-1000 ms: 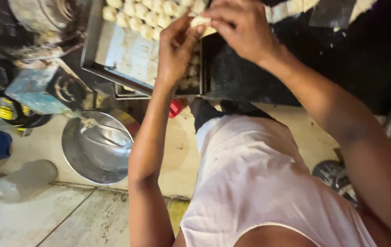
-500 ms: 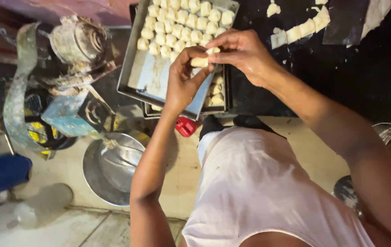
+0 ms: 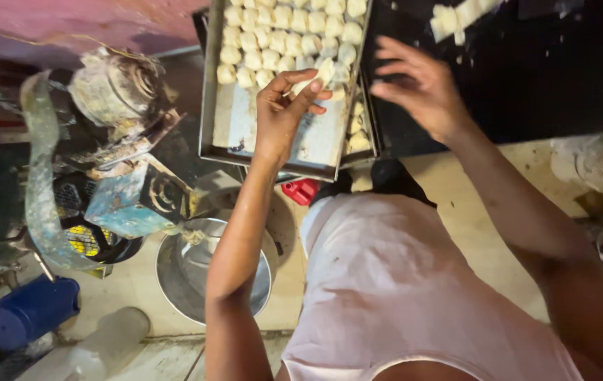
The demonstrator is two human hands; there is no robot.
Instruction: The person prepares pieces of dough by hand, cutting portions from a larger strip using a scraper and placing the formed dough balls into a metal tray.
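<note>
My left hand (image 3: 284,109) is over the metal tray (image 3: 241,127) and pinches a pale dough piece (image 3: 324,69) between thumb and fingers. Several shaped dough pieces (image 3: 273,35) lie in rows across the tray's far half. My right hand (image 3: 418,85) hovers to the right of the tray above the dark work surface (image 3: 527,70), fingers spread and holding nothing. More cut dough pieces (image 3: 460,14) lie on that dark surface at the far right.
A worn blue and grey machine (image 3: 125,169) with a belt stands at the left. Below it on the floor sit a round steel bowl (image 3: 189,271), a blue container (image 3: 30,310) and a pale bottle (image 3: 104,342). A small red object (image 3: 301,190) lies under the tray.
My two hands were together on one dough piece. Now my right hand has let go and moved right, while my left hand keeps the piece over the tray.
</note>
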